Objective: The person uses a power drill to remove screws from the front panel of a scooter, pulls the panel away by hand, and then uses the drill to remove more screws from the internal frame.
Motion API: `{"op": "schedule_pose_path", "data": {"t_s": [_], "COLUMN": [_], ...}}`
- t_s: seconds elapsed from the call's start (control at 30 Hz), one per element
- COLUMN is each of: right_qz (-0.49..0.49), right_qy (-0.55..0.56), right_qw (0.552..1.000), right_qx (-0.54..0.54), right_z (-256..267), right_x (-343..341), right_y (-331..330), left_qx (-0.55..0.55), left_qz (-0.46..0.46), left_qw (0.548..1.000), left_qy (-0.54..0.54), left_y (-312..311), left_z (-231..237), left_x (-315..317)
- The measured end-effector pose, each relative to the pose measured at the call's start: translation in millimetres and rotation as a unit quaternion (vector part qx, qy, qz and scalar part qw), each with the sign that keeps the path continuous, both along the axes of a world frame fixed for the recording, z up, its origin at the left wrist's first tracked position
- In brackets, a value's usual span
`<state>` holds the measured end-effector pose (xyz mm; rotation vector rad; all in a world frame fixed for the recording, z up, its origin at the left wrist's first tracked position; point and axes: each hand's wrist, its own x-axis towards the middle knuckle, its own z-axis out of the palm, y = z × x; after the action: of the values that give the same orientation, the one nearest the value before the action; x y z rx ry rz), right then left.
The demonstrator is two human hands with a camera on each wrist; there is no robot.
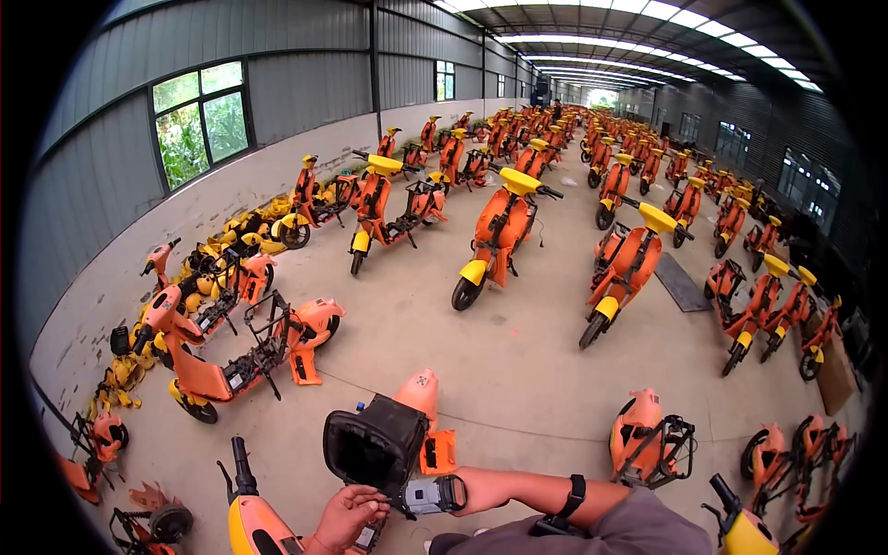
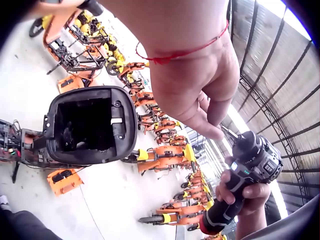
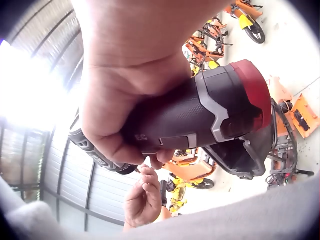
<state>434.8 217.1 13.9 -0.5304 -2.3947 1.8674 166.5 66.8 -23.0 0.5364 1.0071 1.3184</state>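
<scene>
Apparently I'm at the bit-handling step, right hand [image 2: 255,200] gripping the cordless drill [image 2: 257,162] near the open storage bucket [image 2: 127,120], left hand [image 2: 192,82] narrowed at the bit [image 2: 229,132], pinch unclear, so steady alignment seems called for.

No complete text was legible. Pale characters [image 3: 141,137] stood on the near dark drill [image 3: 175,112], too unclear to read; a square mark [image 1: 425,377] on the near orange panel [image 1: 416,398] was also illegible.
</scene>
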Motion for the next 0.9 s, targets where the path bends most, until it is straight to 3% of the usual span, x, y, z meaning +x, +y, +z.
{"op": "schedule_pose_path", "data": {"t_s": [0.6, 0.9], "right_qz": [-0.002, -0.006], "right_qy": [-0.001, -0.03], "right_qw": [1.0, 1.0], "right_qx": [0.013, 0.001], "right_z": [3, 24], "right_x": [15, 24], "right_y": [-20, -25], "left_qx": [0.04, 0.047], "left_qz": [-0.115, -0.113], "left_qw": [0.989, 0.987], "left_qy": [0.09, 0.108], "left_y": [-5, -8], "left_z": [0, 11], "left_x": [5, 7]}}
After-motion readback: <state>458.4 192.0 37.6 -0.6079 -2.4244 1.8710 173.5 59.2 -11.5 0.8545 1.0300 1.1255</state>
